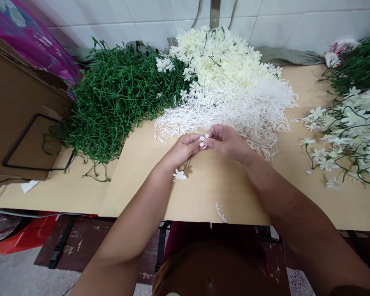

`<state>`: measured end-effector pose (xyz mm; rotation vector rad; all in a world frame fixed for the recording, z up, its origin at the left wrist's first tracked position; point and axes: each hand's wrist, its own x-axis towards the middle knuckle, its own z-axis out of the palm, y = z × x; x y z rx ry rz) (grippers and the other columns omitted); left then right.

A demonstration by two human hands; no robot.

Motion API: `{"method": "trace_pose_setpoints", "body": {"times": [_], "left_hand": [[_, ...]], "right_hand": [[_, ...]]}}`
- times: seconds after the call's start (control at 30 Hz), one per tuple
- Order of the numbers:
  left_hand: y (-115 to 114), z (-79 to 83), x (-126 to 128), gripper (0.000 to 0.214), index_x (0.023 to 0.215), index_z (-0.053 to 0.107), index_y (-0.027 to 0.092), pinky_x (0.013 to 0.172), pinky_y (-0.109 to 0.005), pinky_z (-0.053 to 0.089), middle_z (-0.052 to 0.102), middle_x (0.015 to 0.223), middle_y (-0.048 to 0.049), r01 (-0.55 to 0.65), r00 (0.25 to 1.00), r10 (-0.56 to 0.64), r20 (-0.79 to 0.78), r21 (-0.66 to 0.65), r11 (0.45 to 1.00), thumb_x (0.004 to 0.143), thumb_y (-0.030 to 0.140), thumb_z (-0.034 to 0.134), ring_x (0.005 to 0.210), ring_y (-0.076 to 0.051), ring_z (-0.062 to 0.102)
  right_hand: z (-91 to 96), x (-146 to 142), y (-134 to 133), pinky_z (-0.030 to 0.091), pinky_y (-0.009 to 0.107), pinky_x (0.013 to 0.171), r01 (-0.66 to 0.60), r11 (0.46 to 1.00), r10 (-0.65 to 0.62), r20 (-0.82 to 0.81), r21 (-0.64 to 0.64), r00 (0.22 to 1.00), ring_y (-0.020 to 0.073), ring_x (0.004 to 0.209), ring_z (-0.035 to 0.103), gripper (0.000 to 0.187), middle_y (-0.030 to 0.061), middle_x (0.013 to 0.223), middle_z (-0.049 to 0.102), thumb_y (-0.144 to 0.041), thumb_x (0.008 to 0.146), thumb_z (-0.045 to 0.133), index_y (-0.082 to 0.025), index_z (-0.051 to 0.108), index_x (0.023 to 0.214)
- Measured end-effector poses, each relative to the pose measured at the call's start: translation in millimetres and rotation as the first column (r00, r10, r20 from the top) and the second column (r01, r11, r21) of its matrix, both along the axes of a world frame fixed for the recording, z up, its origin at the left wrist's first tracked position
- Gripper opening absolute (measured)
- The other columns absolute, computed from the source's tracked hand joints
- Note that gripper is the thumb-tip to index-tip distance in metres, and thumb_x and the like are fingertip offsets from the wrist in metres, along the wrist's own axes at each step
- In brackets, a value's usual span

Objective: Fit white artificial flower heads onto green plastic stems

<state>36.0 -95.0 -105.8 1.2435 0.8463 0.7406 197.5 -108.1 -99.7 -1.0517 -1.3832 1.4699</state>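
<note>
My left hand (182,149) and my right hand (225,140) meet over the middle of the wooden table (209,185), fingers pinched together. Between them sits a small white artificial flower (204,141). From my left hand a thin green stem (186,164) hangs down, with another white flower (179,176) at its end resting on the table. Just beyond my hands lies a heap of white feathery plastic sprigs (234,109).
A pile of green stems (117,96) lies at the left, a mound of cream flower heads (217,55) at the back. Assembled flower stems (348,135) spread at the right. A cardboard box (15,107) stands far left. One white sprig (221,213) lies at the front edge.
</note>
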Motion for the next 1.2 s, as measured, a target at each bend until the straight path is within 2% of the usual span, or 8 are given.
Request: {"method": "trace_pose_setpoints", "body": {"times": [0.13,0.3,0.5,0.7,0.87,1.0,1.1,1.2], "left_hand": [[-1,-1.9,1,0.036,0.062,0.054,0.013,0.047,-0.02,0.022,0.042,0.054,0.0047,-0.023,1.0,0.023,-0.003,0.015,1.0,0.064,0.044,0.073,0.05,-0.004,0.032],[-2,-1.8,2,0.038,0.061,0.052,0.014,0.05,-0.019,0.026,0.041,0.056,0.0047,-0.014,1.0,0.015,-0.021,0.03,0.999,0.06,0.045,0.073,0.054,-0.005,0.033],[-2,-2.2,1,0.038,0.055,0.042,0.016,0.048,-0.021,0.018,0.033,0.052,0.005,0.015,0.996,-0.009,-0.091,0.062,0.998,0.066,0.042,0.068,0.05,-0.005,0.025],[-3,-3.7,4,0.039,0.055,0.04,0.017,0.048,-0.023,0.015,0.032,0.052,0.0048,0.004,0.993,0.005,-0.12,0.076,0.997,0.07,0.045,0.063,0.049,-0.006,0.022],[-6,-4.9,10,0.041,0.058,0.045,0.017,0.05,-0.023,0.021,0.037,0.051,0.005,-0.071,0.995,0.076,-0.07,0.075,0.995,0.068,0.05,0.066,0.05,-0.006,0.028],[-2,-6.8,9,0.047,0.06,0.051,0.016,0.051,-0.025,0.03,0.041,0.046,0.0041,-0.036,0.999,0.033,0.033,0.096,0.995,0.07,0.062,0.062,0.048,-0.008,0.037],[2,-9.1,8,0.051,0.065,0.056,0.015,0.052,-0.025,0.034,0.051,0.049,0.001,-0.043,0.998,0.037,0.051,0.109,0.993,0.071,0.066,0.057,0.05,-0.01,0.045],[4,-12.4,7,0.052,0.072,0.061,0.014,0.052,-0.024,0.035,0.054,0.055,0.0,-0.058,0.998,0.056,0.017,0.138,0.989,0.074,0.065,0.054,0.053,-0.01,0.046]], "right_hand": [[-1.3,0,0,0.034,0.022,0.048,0.014,0.999,-0.016,0.041,0.046,0.999,0.0076,0.053,0.047,0.041,-0.0041,0.057,0.054,-0.046,0.058,0.08,-0.018,0.051,0.068],[-6.5,-1,0,0.035,0.024,0.053,0.001,1.0,-0.001,0.017,0.024,1.0,0.0091,0.057,0.048,0.044,-0.003,0.06,0.054,-0.051,0.058,0.078,-0.018,0.052,0.069],[-13.2,-4,3,0.028,0.023,0.05,-0.003,1.0,0.002,0.025,0.027,1.0,0.0076,0.053,0.041,0.043,-0.0053,0.057,0.048,-0.048,0.056,0.08,-0.018,0.05,0.067],[-17.6,-5,2,0.032,0.024,0.052,0.025,0.998,-0.026,0.028,0.052,0.999,0.0088,0.055,0.045,0.04,-0.0058,0.057,0.049,-0.044,0.059,0.079,-0.02,0.048,0.067],[-13.7,-4,1,0.041,0.025,0.056,0.043,0.999,-0.042,-0.016,0.011,0.999,0.0098,0.057,0.054,0.041,-0.0041,0.059,0.056,-0.045,0.06,0.079,-0.019,0.048,0.069],[0.5,-2,1,0.046,0.026,0.058,0.064,0.998,-0.063,-0.023,0.022,0.998,0.01,0.057,0.057,0.045,-0.003,0.058,0.058,-0.05,0.059,0.078,-0.019,0.048,0.068],[27.2,21,-9,0.046,0.027,0.054,0.134,0.981,-0.152,0.126,0.14,0.98,0.0107,0.054,0.056,0.043,-0.0019,0.057,0.056,-0.053,0.063,0.074,-0.019,0.049,0.069],[63.0,73,-37,0.044,0.03,0.051,0.248,0.9,-0.385,0.388,0.358,0.837,0.0126,0.053,0.056,0.041,0.0029,0.057,0.058,-0.056,0.066,0.071,-0.02,0.053,0.067]]}}
